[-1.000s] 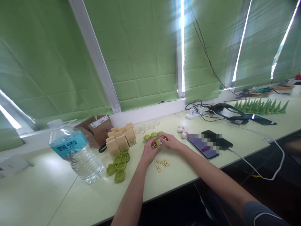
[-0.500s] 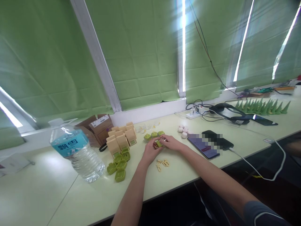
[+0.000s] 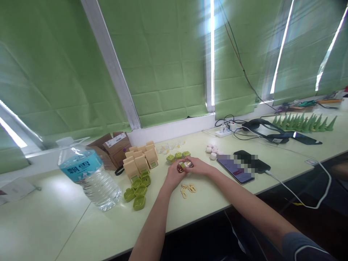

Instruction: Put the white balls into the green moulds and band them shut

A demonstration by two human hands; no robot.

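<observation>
Between my two hands is a small green cap joined to a clear part (image 3: 187, 164), largely covered by fingers. My left hand (image 3: 174, 175) is closed around its left side, and my right hand (image 3: 200, 166) pinches it from the right. Just behind them stand several clear cups with green caps (image 3: 178, 155). Loops of yellow cord (image 3: 188, 189) lie on the table in front of my hands. To the left are several loose green caps (image 3: 139, 189), hollow side up, and upright beige pieces (image 3: 140, 163). Small clear parts (image 3: 172, 146) sit farther back.
A large water bottle (image 3: 89, 174) stands at left beside an open cardboard box (image 3: 115, 150). Pinkish-white pieces (image 3: 213, 151), two phones (image 3: 236, 169) and a white cable lie at right. Farther back are a power strip (image 3: 223, 132), a black headset (image 3: 265, 129) and green spikes (image 3: 304, 123).
My right fingers have shifted slightly right, so more of the clear part beside the green cap shows. Both hands stay in nearly the same place.
</observation>
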